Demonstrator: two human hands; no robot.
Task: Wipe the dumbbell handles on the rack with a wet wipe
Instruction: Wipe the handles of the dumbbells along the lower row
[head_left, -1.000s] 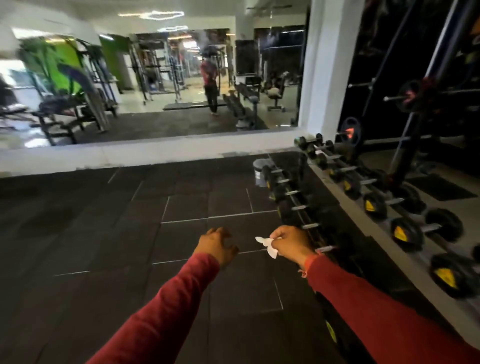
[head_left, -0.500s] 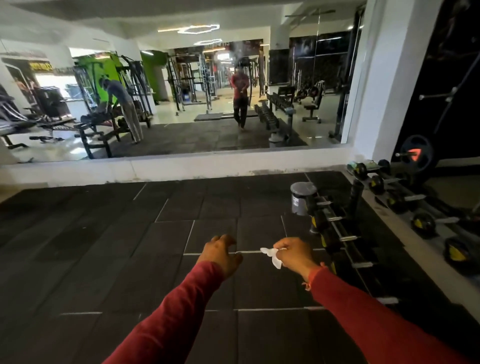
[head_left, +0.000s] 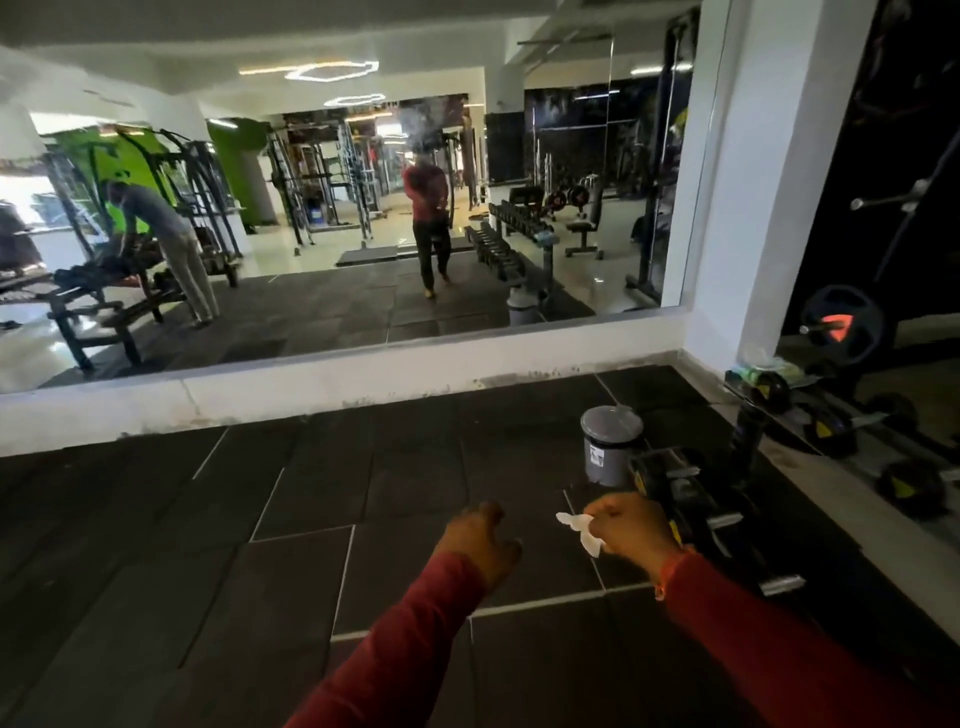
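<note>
Two hands out front, both in red sleeves, held apart over the dark floor tiles. The right hand pinches one crumpled white wet wipe, which sticks out to the left of the knuckles. The left hand carries nothing, fingers loosely curled, hanging in the air near the right one but not touching it.

Just beyond the right hand runs the dumbbell rack, stretching away along the right side. On its near tier I count about three pale dumbbell handles catching the light; the wipe is close to them but not on any of them. Further right, a second row shows three dumbbells with yellow end marks; beyond that it is too dark to count.

One grey lidded bin stands on the floor at the rack's far end. One green pack sits on the rack's top corner. One wide wall mirror reflects two people.
</note>
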